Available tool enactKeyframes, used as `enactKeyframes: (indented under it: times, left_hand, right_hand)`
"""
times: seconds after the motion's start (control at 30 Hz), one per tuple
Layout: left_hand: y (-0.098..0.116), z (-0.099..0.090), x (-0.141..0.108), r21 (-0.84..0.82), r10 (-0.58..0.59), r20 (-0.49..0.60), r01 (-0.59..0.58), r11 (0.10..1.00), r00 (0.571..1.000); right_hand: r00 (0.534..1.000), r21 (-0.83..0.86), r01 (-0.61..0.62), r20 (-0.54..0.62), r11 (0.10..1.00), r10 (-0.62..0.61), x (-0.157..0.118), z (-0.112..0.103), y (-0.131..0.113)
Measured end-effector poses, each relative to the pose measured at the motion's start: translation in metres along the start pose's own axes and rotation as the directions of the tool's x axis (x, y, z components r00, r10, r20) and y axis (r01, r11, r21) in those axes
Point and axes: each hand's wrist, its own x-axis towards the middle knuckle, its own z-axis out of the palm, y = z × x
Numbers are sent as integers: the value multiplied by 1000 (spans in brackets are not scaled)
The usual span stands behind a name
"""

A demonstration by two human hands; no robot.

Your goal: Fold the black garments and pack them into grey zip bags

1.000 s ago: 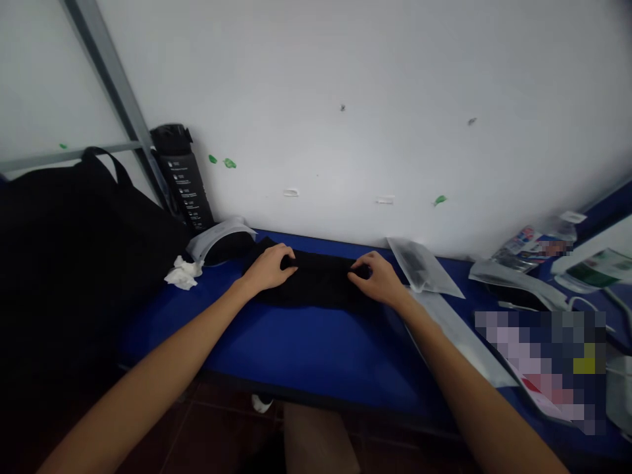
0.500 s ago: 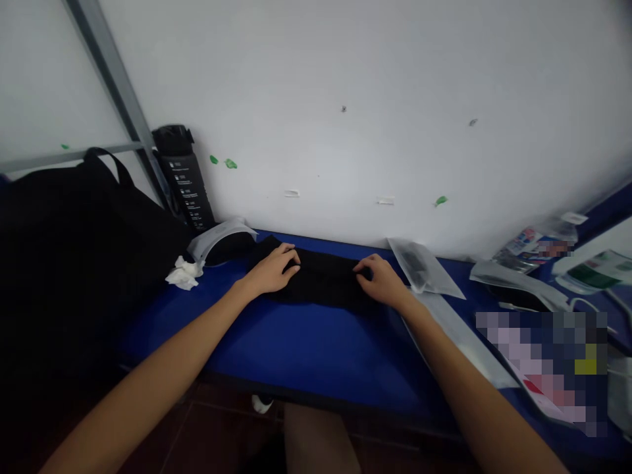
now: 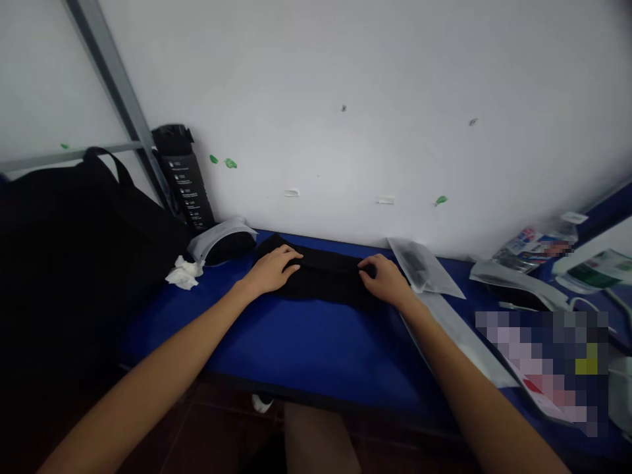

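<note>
We rest our left hand (image 3: 271,271) and right hand (image 3: 388,280), both open, on one folded black cloth (image 3: 323,280). One water bottle (image 3: 184,178) stands at eleven o'clock.

Mount: on your head, above the table's near edge.
Facing: forward and down, across the table (image 3: 316,355) toward the wall (image 3: 345,99).
Nearness: close, with your left hand (image 3: 270,272) and right hand (image 3: 386,280) within arm's reach, mid-frame.
</note>
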Motion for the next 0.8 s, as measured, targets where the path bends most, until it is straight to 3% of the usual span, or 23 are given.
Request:
enactKeyframes:
  times: [0.43, 0.63, 0.7, 0.8]
  left_hand:
    - [-4, 1, 1, -42, -20, -12, 20, 999, 1000]
    - [-3, 0, 1, -61, 7, -31, -9, 998, 1000]
    - [-3, 1, 2, -71, 16, -32, -18, 997, 999]
    - [-4, 2, 3, -74, 21, -19, -23, 997, 1000]
  right_hand:
    - [997, 77, -18, -69, 997, 23, 2, -1, -6]
    - [945, 142, 220, -277, 965, -175, 2, -24, -32]
    - [948, 189, 282, -205, 941, -243, 0, -27, -39]
    - [955, 212, 288, 10, 934, -296, -3, -24, -41]
